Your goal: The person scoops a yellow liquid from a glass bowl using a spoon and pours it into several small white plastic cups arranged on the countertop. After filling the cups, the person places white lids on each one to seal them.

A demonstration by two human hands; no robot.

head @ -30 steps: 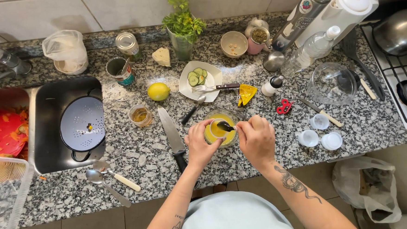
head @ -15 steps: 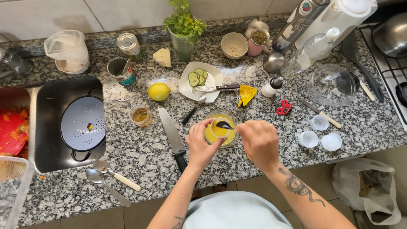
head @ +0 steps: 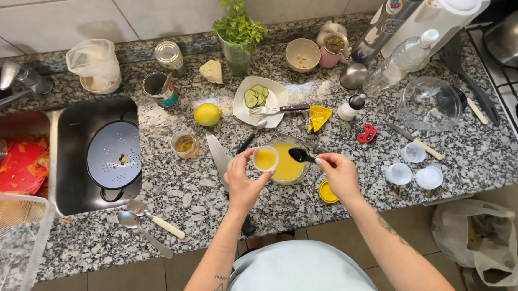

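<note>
My left hand (head: pixel 244 179) holds a small clear cup (head: pixel 265 159) with yellow liquid in it, raised over the left rim of a glass bowl (head: pixel 293 168) of the same yellow liquid. My right hand (head: pixel 338 174) grips a black spoon (head: pixel 301 155) whose bowl hangs over the glass bowl, just right of the cup. A yellow lid (head: pixel 327 192) lies on the granite counter under my right wrist. A large knife (head: pixel 218 155) lies left of the bowl, partly hidden by my left hand.
A lemon (head: pixel 208 114), a small glass of oil (head: pixel 185 144), a white plate (head: pixel 242 108) with cucumber slices and a fork, a red tool (head: pixel 366 134), small white cups (head: pixel 399 173) and an empty glass bowl (head: pixel 429 103) surround it. The sink (head: pixel 71 167) with a colander is at left.
My left hand has lifted the small cup up from the bowl's rim. The black spoon now points at the cup over the bowl.
</note>
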